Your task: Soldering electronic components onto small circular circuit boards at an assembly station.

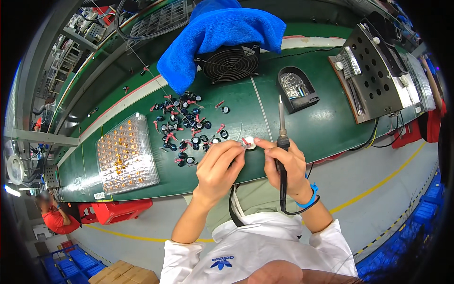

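While the right hand grips an upright soldering iron, the left hand pinches a small white red-wired disc.

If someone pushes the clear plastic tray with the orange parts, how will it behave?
The clear tray looks thin, so it is probably light and would slide easily on the smooth green bench. Its small orange parts sit in shallow pockets and might jump out.

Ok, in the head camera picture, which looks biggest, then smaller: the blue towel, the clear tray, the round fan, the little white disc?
1. blue towel
2. clear tray
3. round fan
4. little white disc, pinched by both hands

Towel and tray look close; the fisheye bends sizes.
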### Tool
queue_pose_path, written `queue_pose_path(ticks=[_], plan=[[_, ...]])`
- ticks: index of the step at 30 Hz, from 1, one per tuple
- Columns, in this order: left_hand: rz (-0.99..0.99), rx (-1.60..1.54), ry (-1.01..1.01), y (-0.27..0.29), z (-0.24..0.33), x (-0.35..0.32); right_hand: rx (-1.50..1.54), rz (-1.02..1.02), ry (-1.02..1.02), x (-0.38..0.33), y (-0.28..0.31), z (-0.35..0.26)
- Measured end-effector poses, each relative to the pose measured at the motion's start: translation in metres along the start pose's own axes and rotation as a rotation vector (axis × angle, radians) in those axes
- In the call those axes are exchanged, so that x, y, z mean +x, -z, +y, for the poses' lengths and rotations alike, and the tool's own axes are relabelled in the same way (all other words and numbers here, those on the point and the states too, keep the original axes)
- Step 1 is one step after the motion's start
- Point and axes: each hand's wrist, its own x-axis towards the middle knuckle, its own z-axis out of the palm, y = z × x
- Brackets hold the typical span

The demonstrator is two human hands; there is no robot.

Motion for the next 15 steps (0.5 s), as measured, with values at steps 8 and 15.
queue_pose_path(ticks=[8,15], plan=[[-0.023,0.038,-0.033,0.002,-0.004,-0.001,-0.023,-0.045,0.051,0.006,-0.007,-0.003],[-0.184,-0.007,-0.124,0.015,0.004,-0.008,-0.151,-0.12,0.129,0.002,-0.001,-0.004]])
